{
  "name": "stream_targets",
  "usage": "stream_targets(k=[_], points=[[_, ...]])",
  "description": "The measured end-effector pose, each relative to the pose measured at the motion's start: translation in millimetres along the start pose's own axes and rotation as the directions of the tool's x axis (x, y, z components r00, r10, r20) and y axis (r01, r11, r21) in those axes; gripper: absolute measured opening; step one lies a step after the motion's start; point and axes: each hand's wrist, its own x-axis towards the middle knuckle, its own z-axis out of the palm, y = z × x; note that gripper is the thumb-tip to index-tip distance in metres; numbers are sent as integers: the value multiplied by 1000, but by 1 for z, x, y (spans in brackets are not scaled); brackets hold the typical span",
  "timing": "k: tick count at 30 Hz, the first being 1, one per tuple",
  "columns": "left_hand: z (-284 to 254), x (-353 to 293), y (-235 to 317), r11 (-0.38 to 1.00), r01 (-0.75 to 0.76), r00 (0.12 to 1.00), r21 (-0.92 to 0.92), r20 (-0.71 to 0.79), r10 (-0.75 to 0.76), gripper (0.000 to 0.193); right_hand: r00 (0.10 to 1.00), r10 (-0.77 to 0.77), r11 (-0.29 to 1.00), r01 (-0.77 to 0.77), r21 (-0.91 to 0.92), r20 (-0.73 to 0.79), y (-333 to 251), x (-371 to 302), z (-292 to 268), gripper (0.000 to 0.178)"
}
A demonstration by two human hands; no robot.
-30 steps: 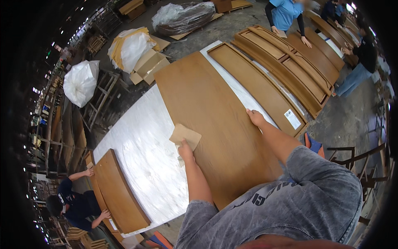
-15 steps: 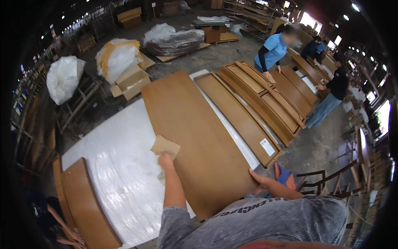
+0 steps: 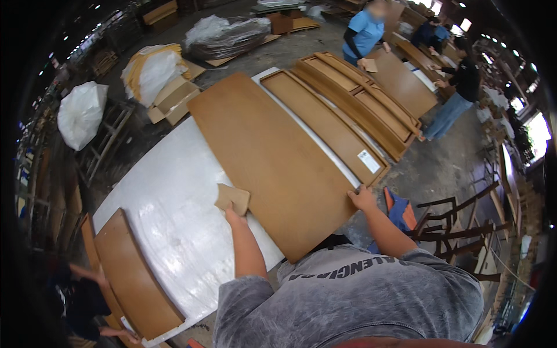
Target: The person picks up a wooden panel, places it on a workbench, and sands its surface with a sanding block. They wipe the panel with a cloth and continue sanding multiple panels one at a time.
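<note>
A flat brown wooden panel (image 3: 272, 156) lies in front of me, partly on a white-covered table (image 3: 168, 203). My left hand (image 3: 233, 216) pinches a tan sheet of sandpaper (image 3: 237, 199) at the panel's left long edge, partly over the white cover. The fingers under the sheet are hidden. At the near right corner, my right hand (image 3: 363, 199) is closed round the panel's edge, with its fingertips out of sight.
Framed wooden panels (image 3: 322, 122) lie beyond to the right, one with a white label. Another brown panel (image 3: 136, 272) rests at the left, by a co-worker's arms (image 3: 119, 332). A blue-shirted person (image 3: 365, 35) works farther off. Dark wooden frames (image 3: 458, 226) stand right.
The view has shifted, so most things sit higher in the picture. My left hand with the sandpaper has moved nearer along the panel's left edge. My right hand still holds the near right corner.
</note>
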Motion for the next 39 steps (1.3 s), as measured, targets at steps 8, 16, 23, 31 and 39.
stream_targets(k=[8,16,23,31,39], points=[[-116,-127,-10,978,156,983,137,-120,-140,59,899,-438,850,409,-332,-14,7,-37,29,80],[-113,-186,30,722,-201,952,661,-40,302,63,517,-850,526,829,193,95,-51,41,2,62],[26,-259,-17,598,-246,922,762,375,-98,70,98,-671,694,-267,669,735,-91,8,-12,62],[-5,-263,-15,583,-179,913,792,354,-200,83,227,-703,611,-291,736,674,-110,-20,49,31],[-125,-178,32,472,-42,976,880,-65,208,47,686,-717,671,727,-146,123,-88,17,3,50]])
